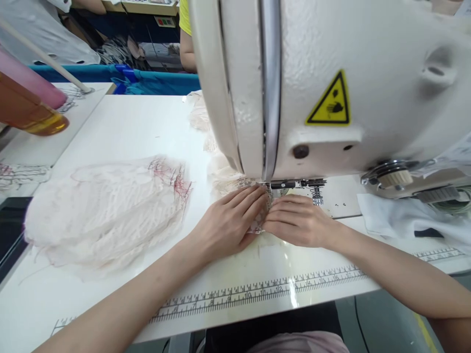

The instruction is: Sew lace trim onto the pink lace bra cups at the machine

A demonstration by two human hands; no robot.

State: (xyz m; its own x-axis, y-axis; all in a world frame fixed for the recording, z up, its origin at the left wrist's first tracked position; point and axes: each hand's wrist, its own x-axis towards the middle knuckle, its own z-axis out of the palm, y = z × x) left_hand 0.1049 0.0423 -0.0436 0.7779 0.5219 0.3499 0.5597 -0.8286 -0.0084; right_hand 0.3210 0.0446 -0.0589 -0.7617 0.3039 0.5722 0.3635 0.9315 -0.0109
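A strip of pale lace fabric [259, 224] lies under the presser area of a white sewing machine [316, 59]. My left hand [230, 220] rests on it from the left, fingers together and bent down onto the lace, thumb low at its near edge. From the right, my right hand [300, 221] pinches the same lace, its fingertips almost touching those of the left. The needle and the foot are mostly hidden behind my fingers. More cream lace [222, 171] runs back behind my left hand, beside the machine head.
A heap of white lace pieces [106, 215] with red thread ends lies on the left of the table. Thread cones [33, 105] stand at the far left. White cloth [397, 215] lies at right. A printed ruler [257, 294] follows the front edge. Other people sit beyond the blue cloth bin [158, 83].
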